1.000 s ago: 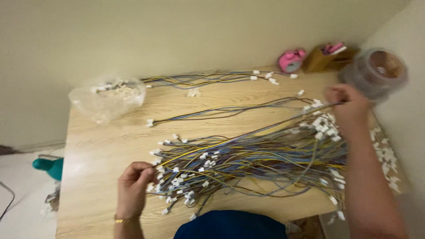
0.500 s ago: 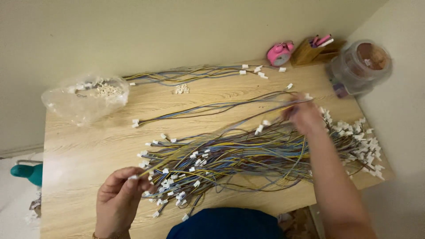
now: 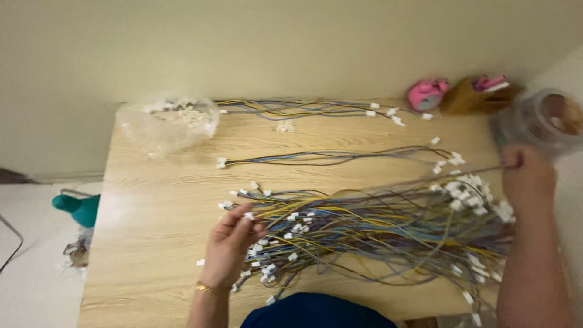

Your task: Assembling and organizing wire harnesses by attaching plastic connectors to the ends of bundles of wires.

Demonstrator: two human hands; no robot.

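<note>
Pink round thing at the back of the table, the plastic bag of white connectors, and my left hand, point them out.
Pink round thing [image 3: 427,94], head view, middle of its body.
Plastic bag [image 3: 173,124], head view, its clear front.
Left hand [image 3: 231,246], head view, back of the hand.

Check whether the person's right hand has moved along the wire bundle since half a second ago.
Yes. The right hand has gone right, from mid-bundle out to the white-connector end of the multicoloured wire bundle, closer to the clear plastic jar at the table's right edge.

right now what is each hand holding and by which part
Left hand: white connector ends of the wire bundle. Right hand: pinches one thin wire at its far end.
</note>
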